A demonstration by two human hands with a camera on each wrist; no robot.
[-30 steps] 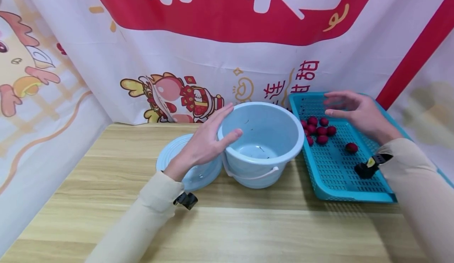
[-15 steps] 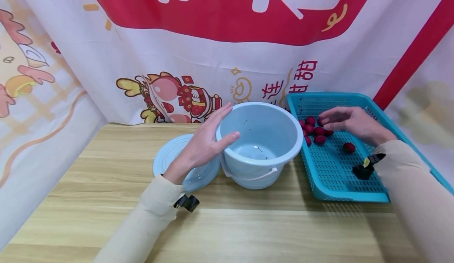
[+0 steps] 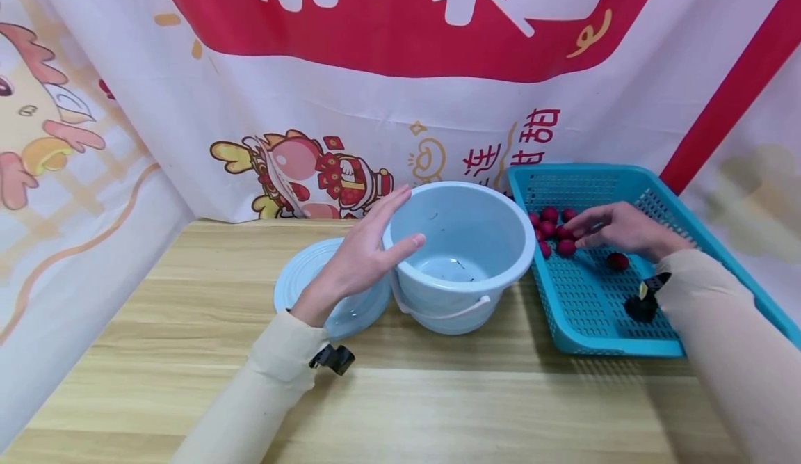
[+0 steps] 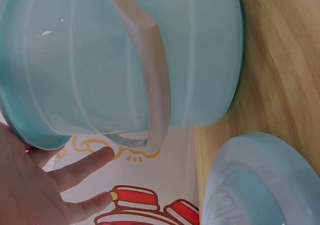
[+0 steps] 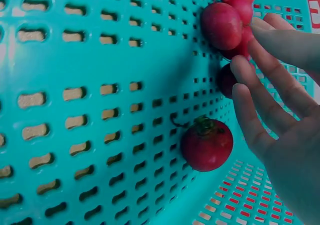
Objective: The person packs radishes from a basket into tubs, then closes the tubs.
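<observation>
My left hand (image 3: 366,252) rests at the left rim of a light blue bucket (image 3: 450,304), fingers straight along the outside and thumb over the opening. In the left wrist view the fingers (image 4: 82,170) are spread, with the bucket's pale handle (image 4: 157,85) beside them. Over a turquoise basket (image 3: 601,344), my right hand (image 3: 628,229) reaches down with loosely bent fingers to a cluster of red radishes (image 3: 547,229). Its thumb tip is right at one radish (image 5: 221,26) in the right wrist view. A single radish (image 5: 206,146) with a green stem stub lies apart below the fingers.
A light blue lid (image 3: 357,314) lies on the wooden table (image 3: 188,325), left of the bucket and partly under the left forearm. Small dark bits lie inside the bucket. A printed cloth (image 3: 281,88) hangs right behind the bucket and basket.
My right hand has lowered from above the basket to the radish cluster, its fingers now among the radishes. The left hand has stayed at the bucket rim.
</observation>
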